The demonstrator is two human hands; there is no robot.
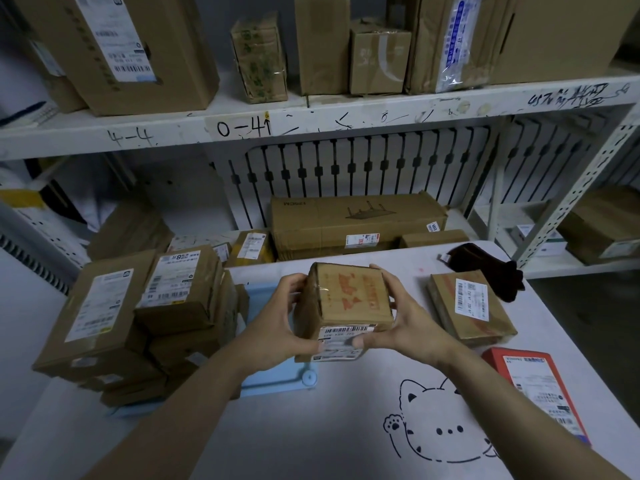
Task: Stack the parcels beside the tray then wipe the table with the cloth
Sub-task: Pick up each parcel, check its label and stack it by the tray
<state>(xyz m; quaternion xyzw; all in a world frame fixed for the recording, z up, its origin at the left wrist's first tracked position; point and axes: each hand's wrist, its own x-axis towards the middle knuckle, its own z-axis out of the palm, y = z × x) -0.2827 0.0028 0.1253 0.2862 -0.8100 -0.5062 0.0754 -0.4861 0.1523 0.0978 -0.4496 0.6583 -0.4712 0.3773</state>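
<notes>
Grips a small taped cardboard parcel [346,303] from both sides: left hand [273,320] curled round the left face, right hand [401,323] curled round the right, both thumbs pressing the labelled near face. Holds it apparently clear of the white table [311,438], above the near right part of the blue tray [277,381].

Faces a crowded landing spot to the left: a pile of parcels [149,313] in uneven columns, top boxes tilted, seemingly resting partly over the tray and close to the table's left edge. Risks a slide or a topple by setting this boxy parcel on those sloping tops, made worse by glossy tape on the held parcel. Risks knocking a lower box off the edge by pushing in from the right. Better served by a flat, low spot than by the highest column.

Risks a slip in transit too, with a hold by fingertips and thumbs only and nothing under the base.

Leaves work on the right: a flat labelled parcel [471,306] and a red parcel [533,386] lying on the table, well apart from the pile. Risks wiping round them, or sweeping the red one off the near right edge, by reaching early for the dark cloth [485,268] at the far right corner, just beyond the flat parcel.
</notes>
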